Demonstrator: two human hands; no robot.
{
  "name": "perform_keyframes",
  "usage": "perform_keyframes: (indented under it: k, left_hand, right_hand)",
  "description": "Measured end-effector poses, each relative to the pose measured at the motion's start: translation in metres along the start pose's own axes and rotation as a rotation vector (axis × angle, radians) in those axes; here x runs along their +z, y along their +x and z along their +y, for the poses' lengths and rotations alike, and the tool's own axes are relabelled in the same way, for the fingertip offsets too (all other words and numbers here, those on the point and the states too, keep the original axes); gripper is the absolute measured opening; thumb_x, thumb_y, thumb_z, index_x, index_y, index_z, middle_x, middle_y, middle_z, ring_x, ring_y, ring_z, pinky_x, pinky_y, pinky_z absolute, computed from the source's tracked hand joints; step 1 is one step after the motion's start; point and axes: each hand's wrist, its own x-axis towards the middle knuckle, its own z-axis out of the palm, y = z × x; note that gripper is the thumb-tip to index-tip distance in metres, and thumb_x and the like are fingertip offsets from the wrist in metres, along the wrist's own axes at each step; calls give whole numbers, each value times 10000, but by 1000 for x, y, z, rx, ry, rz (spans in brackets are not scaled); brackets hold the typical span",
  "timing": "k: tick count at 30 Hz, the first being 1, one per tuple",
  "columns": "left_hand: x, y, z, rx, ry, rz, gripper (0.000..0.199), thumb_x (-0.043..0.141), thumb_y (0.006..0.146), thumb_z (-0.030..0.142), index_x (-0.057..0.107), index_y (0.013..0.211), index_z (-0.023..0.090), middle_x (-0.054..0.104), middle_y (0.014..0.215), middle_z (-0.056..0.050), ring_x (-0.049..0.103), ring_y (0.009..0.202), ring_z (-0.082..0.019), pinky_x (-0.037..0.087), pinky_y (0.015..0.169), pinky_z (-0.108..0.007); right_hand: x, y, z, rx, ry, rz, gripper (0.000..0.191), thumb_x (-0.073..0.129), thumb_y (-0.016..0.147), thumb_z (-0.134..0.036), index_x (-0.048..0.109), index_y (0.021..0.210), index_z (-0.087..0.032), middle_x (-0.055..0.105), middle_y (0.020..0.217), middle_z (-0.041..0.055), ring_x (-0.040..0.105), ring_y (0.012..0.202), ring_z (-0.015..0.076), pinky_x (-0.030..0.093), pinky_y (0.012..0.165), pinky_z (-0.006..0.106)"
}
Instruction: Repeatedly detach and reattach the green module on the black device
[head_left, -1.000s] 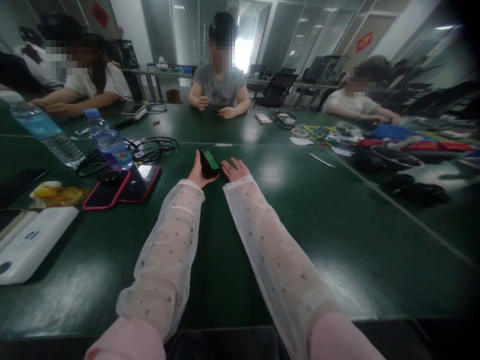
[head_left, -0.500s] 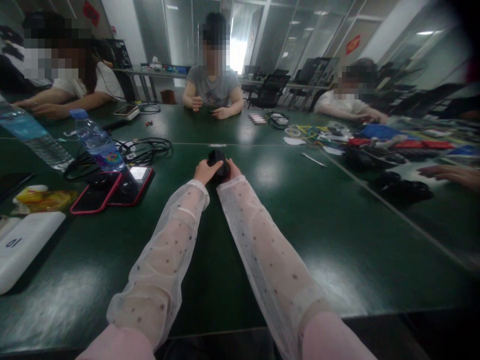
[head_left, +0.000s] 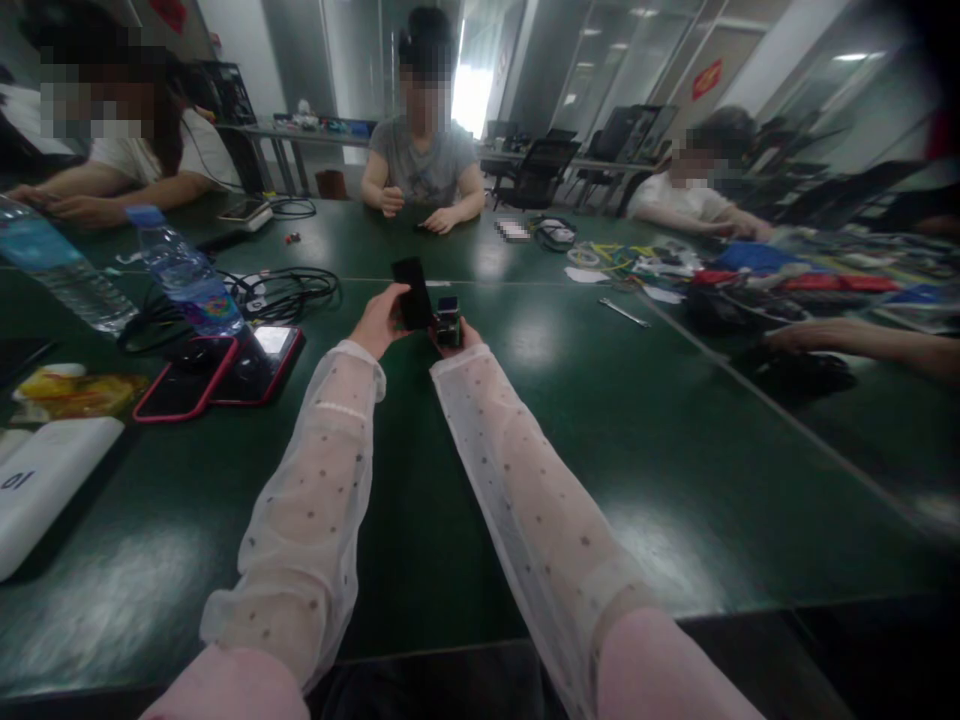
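My left hand (head_left: 381,318) is closed around a flat black cover (head_left: 412,292), which stands tilted just above the green table (head_left: 540,400). Close beside it, my right hand (head_left: 466,336) holds a small dark boxy device (head_left: 448,320). Its near side shows a greyish top block and what looks like a bit of green circuit board. The cover and the device are apart by a narrow gap. Most fingers of my right hand are hidden behind the device. Sheer white dotted sleeves cover both forearms.
Left are two water bottles (head_left: 184,270), phones in red cases (head_left: 191,382), a white power bank (head_left: 56,490) and black cables (head_left: 300,288). A wrench (head_left: 624,312) lies right of centre, near piled cables and bags (head_left: 795,280). Several people sit around; a co-worker's hand (head_left: 795,338) reaches in at right.
The black piece has come apart: my left hand has moved left with the cover, baring the device in my right hand. The co-worker's hand at right has reached further in.
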Motion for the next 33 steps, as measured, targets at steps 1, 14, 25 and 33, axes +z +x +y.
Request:
perform_keyframes:
  k: [1,14,25,33]
  left_hand:
    - [-4,-1,0,-42,-71,-20,298,573,845,427,610,1034,200,659,842,-40,640,826,-182,509,811,-340]
    - [-36,9,-36,-194,-478,-91,701,252,906,694,596,1196,157,646,676,-40,622,597,-135,513,599,-245]
    - [-37,8,-35,-202,-484,-111,714,244,907,693,599,1182,138,644,650,-42,621,570,-136,508,573,-243]
    - [-41,8,-36,-186,-573,-110,582,283,936,607,604,1158,174,634,674,-36,613,578,-141,510,585,-262]
  right_hand:
    - [-1,0,-1,36,36,5,455,189,1026,-324,602,1059,-137,715,759,56,703,710,147,603,684,275]
    - [4,-10,-5,93,131,67,422,227,1020,-331,567,1143,-112,727,812,86,719,787,151,595,661,247]
    - [6,-13,-6,99,109,84,406,256,1021,-340,589,1097,-121,728,792,71,718,753,148,592,623,244]
    - [4,-9,-5,99,99,87,387,281,1013,-341,590,1124,-136,733,796,66,717,769,160,599,664,276]
